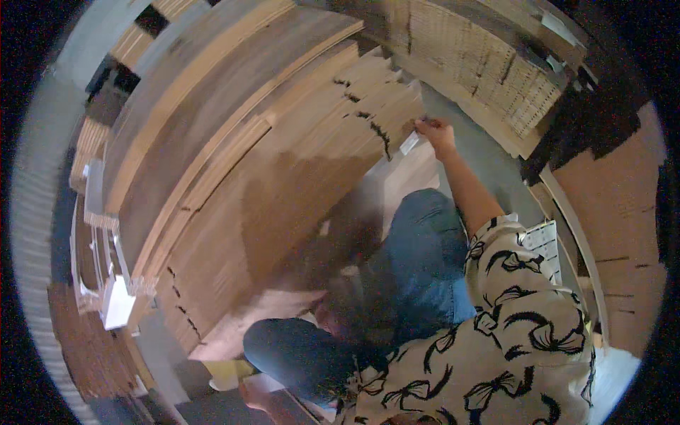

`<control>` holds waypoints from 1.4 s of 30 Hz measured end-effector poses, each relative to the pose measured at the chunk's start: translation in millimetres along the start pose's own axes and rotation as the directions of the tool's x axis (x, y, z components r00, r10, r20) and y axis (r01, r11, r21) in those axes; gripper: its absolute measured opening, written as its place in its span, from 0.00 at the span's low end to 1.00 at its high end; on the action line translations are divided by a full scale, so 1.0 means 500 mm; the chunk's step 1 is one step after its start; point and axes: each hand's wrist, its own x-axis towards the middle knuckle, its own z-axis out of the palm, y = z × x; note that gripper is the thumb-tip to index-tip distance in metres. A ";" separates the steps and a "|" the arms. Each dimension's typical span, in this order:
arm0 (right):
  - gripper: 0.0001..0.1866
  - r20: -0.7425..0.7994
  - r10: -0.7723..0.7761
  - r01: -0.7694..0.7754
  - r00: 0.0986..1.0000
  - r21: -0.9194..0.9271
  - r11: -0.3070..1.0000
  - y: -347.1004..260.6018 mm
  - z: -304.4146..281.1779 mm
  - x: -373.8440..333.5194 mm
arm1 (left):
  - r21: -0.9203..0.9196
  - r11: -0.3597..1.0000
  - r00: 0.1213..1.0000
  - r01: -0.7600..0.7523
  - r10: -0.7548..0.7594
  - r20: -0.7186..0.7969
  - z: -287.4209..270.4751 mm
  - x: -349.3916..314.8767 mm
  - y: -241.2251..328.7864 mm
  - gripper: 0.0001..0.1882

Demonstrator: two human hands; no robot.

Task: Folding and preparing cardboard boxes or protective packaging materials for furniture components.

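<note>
My right hand (pixel 435 134) reaches out to the far corner of a stack of brown cardboard sheets (pixel 297 184). Its thumb and fingers are closed at the corner, seemingly on a sheet's edge. Just below the fingertips is a small white label (pixel 409 144); whether it is held or stuck on is unclear. Dark jagged marks (pixel 379 131) run along the far end of the stack. My left hand is hard to make out: a patch of skin (pixel 255 397) shows below my left knee beside a white piece, and could be a hand or a foot.
My bent knees (pixel 425 227) press close to the stack. Behind it lie more layered boards (pixel 241 78). A bundle of flat cardboard (pixel 474 64) stands at the far right, and brown cartons (pixel 602 191) stand to the right. A white box-like piece (pixel 119 304) is at the left.
</note>
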 end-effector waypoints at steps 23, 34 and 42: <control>0.13 0.811 -0.171 0.828 0.559 -0.536 0.164 -0.128 -0.188 0.008 | 0.014 0.798 0.698 -0.602 0.535 -0.477 -0.290 0.162 0.341 0.28; 0.23 0.852 0.296 0.664 -0.431 0.078 0.743 -0.082 0.429 -0.706 | 0.387 0.554 0.561 -0.737 0.821 -0.108 -0.334 0.236 0.493 0.23; 0.26 0.771 0.323 0.648 -0.549 0.149 0.747 -0.087 0.408 -0.823 | 0.895 0.439 0.627 0.076 0.677 -0.385 -0.968 0.373 0.132 0.34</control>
